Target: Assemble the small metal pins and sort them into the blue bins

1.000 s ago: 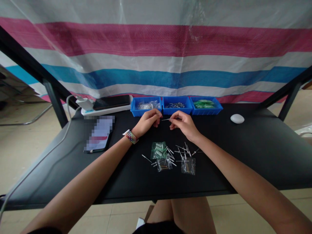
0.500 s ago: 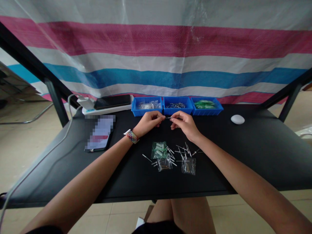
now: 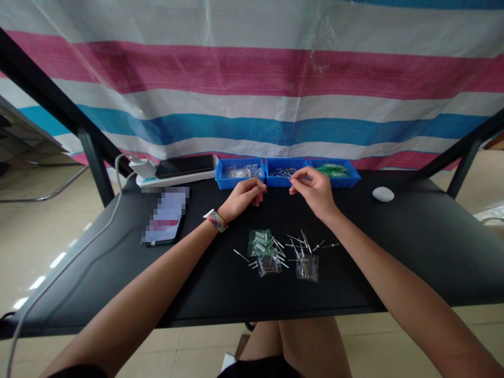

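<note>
My left hand rests on the black table in front of the left blue tray, fingers curled shut; whatever it pinches is too small to see. My right hand is raised at the front edge of the middle blue tray, fingertips pinched together over it, apparently on a thin metal pin that I cannot clearly make out. The right blue tray holds green pieces. Loose metal pins and small clear bags lie nearer me.
A phone lies at the left, behind it a white power strip carrying a dark phone and a charger with cable. A white oval object sits at the right. A striped tarp hangs behind the table.
My right hand has moved away from my left hand, back and to the right, up to the middle tray. The left hand stayed in place. The view tilted slightly.
</note>
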A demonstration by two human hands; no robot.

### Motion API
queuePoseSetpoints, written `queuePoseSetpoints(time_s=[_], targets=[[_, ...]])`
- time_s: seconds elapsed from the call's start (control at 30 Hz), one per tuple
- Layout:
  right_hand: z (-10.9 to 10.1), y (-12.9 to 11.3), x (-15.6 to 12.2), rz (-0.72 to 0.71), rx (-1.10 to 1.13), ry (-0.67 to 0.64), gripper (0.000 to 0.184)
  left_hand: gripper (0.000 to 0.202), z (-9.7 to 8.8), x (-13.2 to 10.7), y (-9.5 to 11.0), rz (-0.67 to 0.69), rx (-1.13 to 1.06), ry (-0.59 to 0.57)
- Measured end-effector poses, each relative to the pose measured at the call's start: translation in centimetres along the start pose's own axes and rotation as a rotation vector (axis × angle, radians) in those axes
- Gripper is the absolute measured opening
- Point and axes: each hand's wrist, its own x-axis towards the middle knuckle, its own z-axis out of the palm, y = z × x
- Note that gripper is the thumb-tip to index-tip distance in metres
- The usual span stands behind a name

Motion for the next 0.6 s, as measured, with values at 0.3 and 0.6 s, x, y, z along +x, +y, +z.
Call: queuePoseSetpoints(time_s=[0.3, 0.6], targets=[[-3.5, -3.1, 2.3, -0.421, -0.444, 0.377, 0.012, 0.028, -0.1, 0.1, 0.1, 0.018, 0.006, -0.032], [-2.2, -1.9, -0.7, -0.302, -0.641, -0.036, 0.016, 0.02, 0.0, 0.3, -0.3, 0.012, -0.001, -0.026]])
